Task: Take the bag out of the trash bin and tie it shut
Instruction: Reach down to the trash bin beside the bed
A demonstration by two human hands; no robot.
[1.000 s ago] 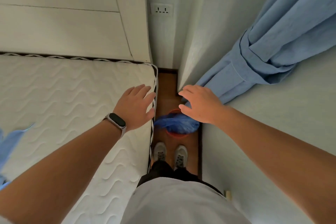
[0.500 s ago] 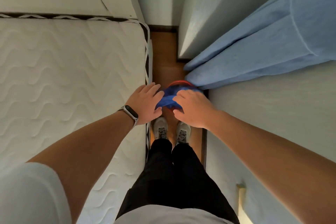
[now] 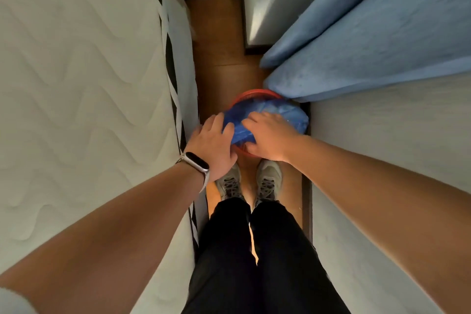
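Observation:
A red trash bin (image 3: 254, 93) stands on the wooden floor in the narrow gap between a mattress and the wall, just ahead of my shoes. A crumpled blue bag (image 3: 283, 112) fills and covers its top. My right hand (image 3: 270, 135) lies over the near part of the bag, fingers on top and thumb below at the bin's near rim, pinching a fold of plastic. My left hand (image 3: 214, 148), with a band on the wrist, touches the bag's left edge with fingers apart. The bin's inside is hidden.
A white quilted mattress (image 3: 89, 84) borders the gap on the left. A blue curtain (image 3: 369, 46) hangs down to the bin's far right rim, against a pale wall (image 3: 382, 160). My shoes (image 3: 230, 183) stand right behind the bin. Wooden floor (image 3: 219, 46) continues beyond it.
I have bent lower, so the bin looks closer. Both hands dropped from above the bin onto the blue bag; the right hand now grips a fold.

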